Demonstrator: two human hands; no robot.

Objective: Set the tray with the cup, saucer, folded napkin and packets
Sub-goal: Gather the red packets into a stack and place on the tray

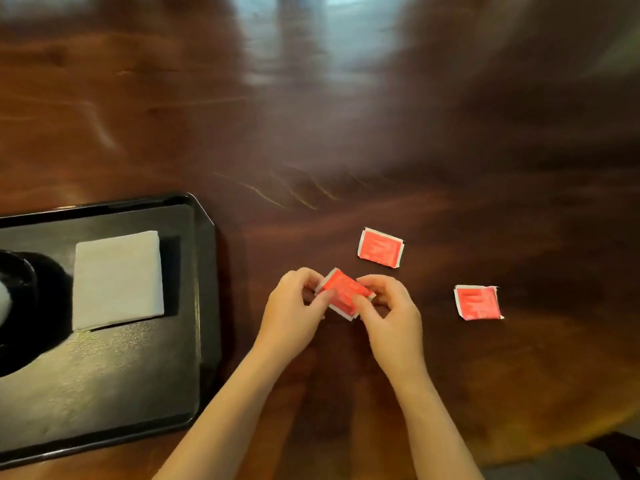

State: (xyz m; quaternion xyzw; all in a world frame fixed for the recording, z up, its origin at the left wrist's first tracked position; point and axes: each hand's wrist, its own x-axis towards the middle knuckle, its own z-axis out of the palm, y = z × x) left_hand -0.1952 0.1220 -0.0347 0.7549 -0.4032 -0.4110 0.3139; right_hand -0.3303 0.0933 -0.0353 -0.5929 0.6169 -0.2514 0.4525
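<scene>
A black tray [145, 393] lies at the left on the wooden table. On it rests a folded white napkin [117, 278], and beside that a dark saucer [45, 306] with a cup [3, 299] cut off by the frame's left edge. To the right of the tray, my left hand [294, 313] and my right hand [391, 313] both pinch one red packet [343, 292] just above the table. Two more red packets lie flat: one [381, 251] beyond my hands, the other [478, 302] to the right.
The dark wooden table [346, 150] stretches far ahead with window glare on it. Its near edge shows at the lower right, with a dark shape [616, 445] below it.
</scene>
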